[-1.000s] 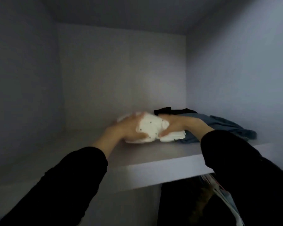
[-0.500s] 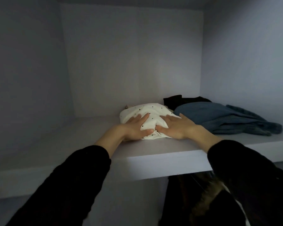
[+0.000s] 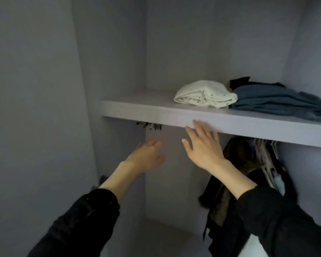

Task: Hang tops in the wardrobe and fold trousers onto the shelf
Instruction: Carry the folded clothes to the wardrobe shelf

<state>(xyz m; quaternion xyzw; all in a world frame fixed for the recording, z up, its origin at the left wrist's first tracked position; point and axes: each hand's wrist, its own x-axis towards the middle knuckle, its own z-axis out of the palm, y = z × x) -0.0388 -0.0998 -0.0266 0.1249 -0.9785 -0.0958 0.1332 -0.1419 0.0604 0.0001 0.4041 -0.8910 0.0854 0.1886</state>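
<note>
Both hands empty, fingers spread: left hand (image 3: 147, 157), right hand (image 3: 204, 145) below shelf (image 3: 137, 108); folded white dotted trousers (image 3: 205, 94) on it. No legible writing.

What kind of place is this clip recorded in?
Most likely the inside of a built-in wardrobe in a home: folded clothes, a white dotted garment and blue trousers, lie on a shelf, and dark garments hang beneath it.
</note>
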